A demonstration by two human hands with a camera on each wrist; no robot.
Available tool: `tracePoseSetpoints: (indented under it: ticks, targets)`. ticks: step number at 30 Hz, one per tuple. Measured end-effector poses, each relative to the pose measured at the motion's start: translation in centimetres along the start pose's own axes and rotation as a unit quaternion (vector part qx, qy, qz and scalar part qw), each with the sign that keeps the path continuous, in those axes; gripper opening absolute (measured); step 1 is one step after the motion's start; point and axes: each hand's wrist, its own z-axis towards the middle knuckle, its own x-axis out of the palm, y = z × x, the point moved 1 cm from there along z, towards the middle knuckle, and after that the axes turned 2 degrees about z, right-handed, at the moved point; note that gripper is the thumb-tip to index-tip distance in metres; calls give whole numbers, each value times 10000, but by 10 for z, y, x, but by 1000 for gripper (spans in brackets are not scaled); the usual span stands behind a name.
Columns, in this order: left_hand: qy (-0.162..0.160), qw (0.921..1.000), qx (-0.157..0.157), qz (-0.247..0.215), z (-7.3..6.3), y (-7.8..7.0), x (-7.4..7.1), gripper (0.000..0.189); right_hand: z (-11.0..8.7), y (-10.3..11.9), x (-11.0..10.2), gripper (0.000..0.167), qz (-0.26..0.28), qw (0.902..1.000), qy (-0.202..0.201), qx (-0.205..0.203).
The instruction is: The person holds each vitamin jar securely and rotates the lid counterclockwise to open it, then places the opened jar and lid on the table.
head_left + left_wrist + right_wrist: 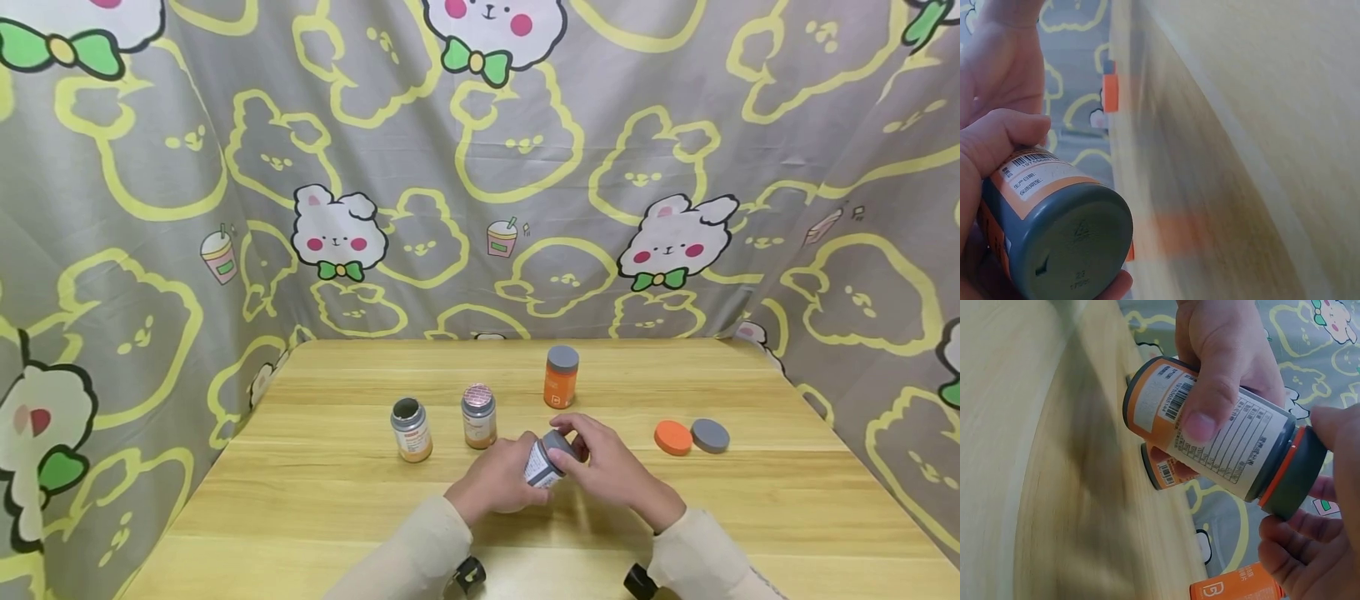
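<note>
My left hand grips a supplement bottle round its body, held tilted above the table. The bottle has a white and orange label with a barcode, and its dark base faces the left wrist camera. At the other end sits a grey cap with an orange ring beneath it. The fingers and thumb of my right hand pinch this cap. Left of my hands stand an uncapped bottle with a dark mouth and a bottle topped by a foil seal.
Behind my hands an orange bottle with a grey lid stands upright. To the right, an orange lid and a grey lid lie side by side on the wooden table. A patterned curtain hangs round the table's back and sides.
</note>
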Motion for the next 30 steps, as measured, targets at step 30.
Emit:
tracePoseSetpoints:
  ticks: [30]
  targets:
    - [56, 10000, -4, 53, -2, 0, -2, 57, -2, 0, -2, 38, 709, 9935, 334, -823]
